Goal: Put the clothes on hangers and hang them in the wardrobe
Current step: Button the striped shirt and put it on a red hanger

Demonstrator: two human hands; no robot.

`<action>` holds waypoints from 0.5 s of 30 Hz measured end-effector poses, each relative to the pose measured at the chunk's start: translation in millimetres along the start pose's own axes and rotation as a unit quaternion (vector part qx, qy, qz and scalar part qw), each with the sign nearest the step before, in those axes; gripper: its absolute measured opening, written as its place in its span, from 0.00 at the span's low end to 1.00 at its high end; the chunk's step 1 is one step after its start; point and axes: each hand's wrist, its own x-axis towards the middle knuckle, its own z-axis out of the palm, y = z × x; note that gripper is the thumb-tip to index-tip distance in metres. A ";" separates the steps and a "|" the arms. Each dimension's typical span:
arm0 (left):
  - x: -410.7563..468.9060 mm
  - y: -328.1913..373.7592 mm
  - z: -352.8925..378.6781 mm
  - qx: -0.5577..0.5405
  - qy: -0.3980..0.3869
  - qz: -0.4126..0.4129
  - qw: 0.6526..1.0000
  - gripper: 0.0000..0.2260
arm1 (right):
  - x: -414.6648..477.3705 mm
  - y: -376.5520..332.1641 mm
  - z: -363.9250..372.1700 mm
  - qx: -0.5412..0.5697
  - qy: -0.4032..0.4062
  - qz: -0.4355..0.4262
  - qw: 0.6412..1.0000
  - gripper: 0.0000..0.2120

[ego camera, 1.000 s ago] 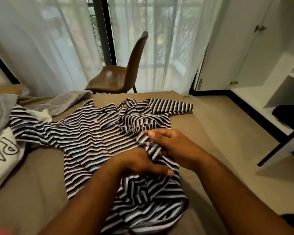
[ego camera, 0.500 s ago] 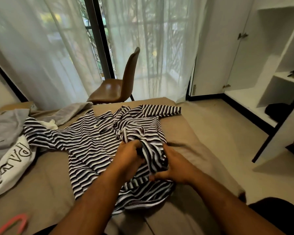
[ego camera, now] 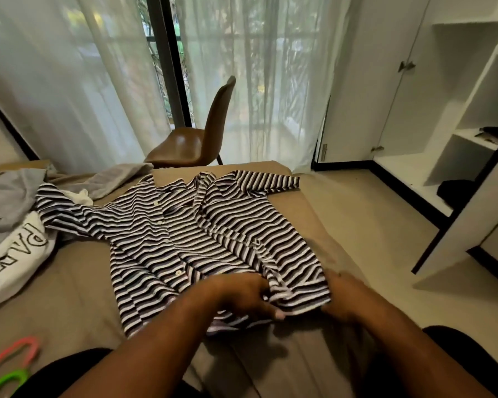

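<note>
white garment, outlined letters "PA", rest unclear

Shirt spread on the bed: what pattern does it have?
Stripes, dark and white with a bluish tint, run across the shirt; the head view shows it.

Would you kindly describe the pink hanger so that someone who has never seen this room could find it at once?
Start at the tan bed where the striped shirt lies spread out, then look to its near left corner. Two hangers lie there, partly cut off by the picture's edge; the pink hanger is the farther one, just beyond the bright green hanger.
</note>
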 end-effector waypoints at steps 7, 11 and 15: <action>-54.6 -72.4 -35.4 0.062 0.127 -0.172 0.975 0.20 | -15.9 -88.0 -2.0 -0.071 0.184 -0.132 0.972 0.27; -58.8 -85.3 -8.3 0.164 0.083 -0.267 0.946 0.36 | -7.2 -129.8 22.4 0.017 0.098 -0.214 0.972 0.18; -42.9 -72.3 7.1 0.191 0.147 -0.248 0.938 0.21 | -2.7 -149.1 37.0 -0.039 0.049 -0.159 0.985 0.15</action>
